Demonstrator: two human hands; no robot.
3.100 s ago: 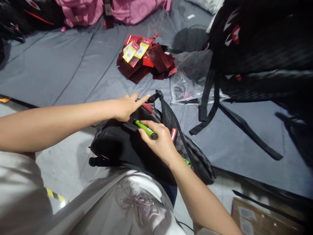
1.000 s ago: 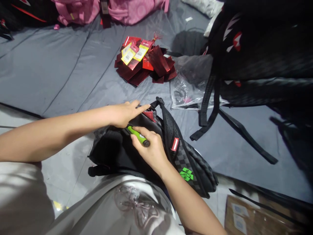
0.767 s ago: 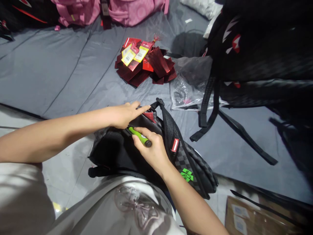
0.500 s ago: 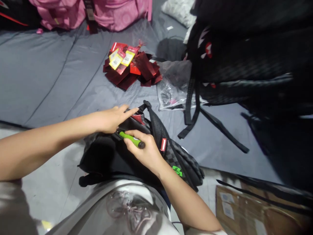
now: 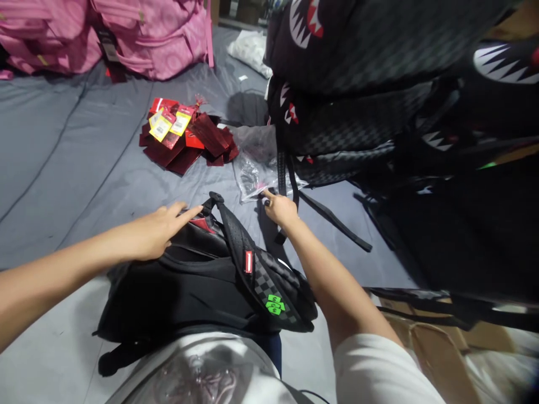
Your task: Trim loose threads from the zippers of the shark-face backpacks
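Observation:
A black backpack (image 5: 202,280) with checkered panels, a small red label and a green patch rests against my body at the table's edge. My left hand (image 5: 158,230) grips its upper edge near the top handle; the index finger is stretched out and the thumb is hidden. Beyond the backpack, my right hand (image 5: 281,209) is held with curled fingers at the near edge of a clear plastic bag (image 5: 252,151). A small dark bit shows at its fingertips, too little to name. The green-handled tool seen earlier is out of sight.
A heap of dark red tags (image 5: 189,137), some with yellow labels, lies on the grey-covered table (image 5: 105,157). Pink backpacks (image 5: 155,39) stand at the back left. Black shark-mouth backpacks (image 5: 357,106) are stacked at the right, straps trailing. Cardboard boxes (image 5: 438,353) sit below.
My right hand has left the backpack's opening and reached forward and right to the plastic bag. The green-handled tool no longer shows. My left hand stays on the backpack. The view has swung right.

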